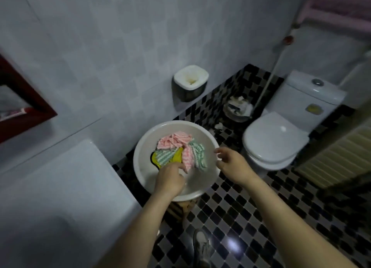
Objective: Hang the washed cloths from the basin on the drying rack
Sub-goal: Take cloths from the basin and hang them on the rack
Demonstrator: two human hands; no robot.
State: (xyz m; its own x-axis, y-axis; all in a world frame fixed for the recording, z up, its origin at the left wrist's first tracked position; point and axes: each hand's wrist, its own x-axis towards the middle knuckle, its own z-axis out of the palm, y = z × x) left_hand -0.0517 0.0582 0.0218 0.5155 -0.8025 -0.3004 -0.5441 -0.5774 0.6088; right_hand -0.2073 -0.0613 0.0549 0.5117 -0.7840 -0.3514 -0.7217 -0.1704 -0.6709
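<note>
A white round basin (152, 136) stands on a low wooden stool in the middle of the view. Inside lie several washed cloths: pink-striped cloths (173, 140), green-striped cloths (198, 152) and a yellow cloth (177, 156). My left hand (170, 177) reaches into the basin, its fingers curled onto the pink and yellow cloths at the pile's near edge. My right hand (230, 164) hovers over the basin's right rim with fingers loosely spread and holds nothing. A pink drying rack (339, 8) hangs at the top right corner, blurred.
A white toilet (281, 139) stands right of the basin. A waste bin (237, 109) and a wall-mounted paper holder (190, 83) sit behind it. A white appliance (60, 187) fills the left side. The floor is black-and-white mosaic tile; a radiator (339, 157) is at right.
</note>
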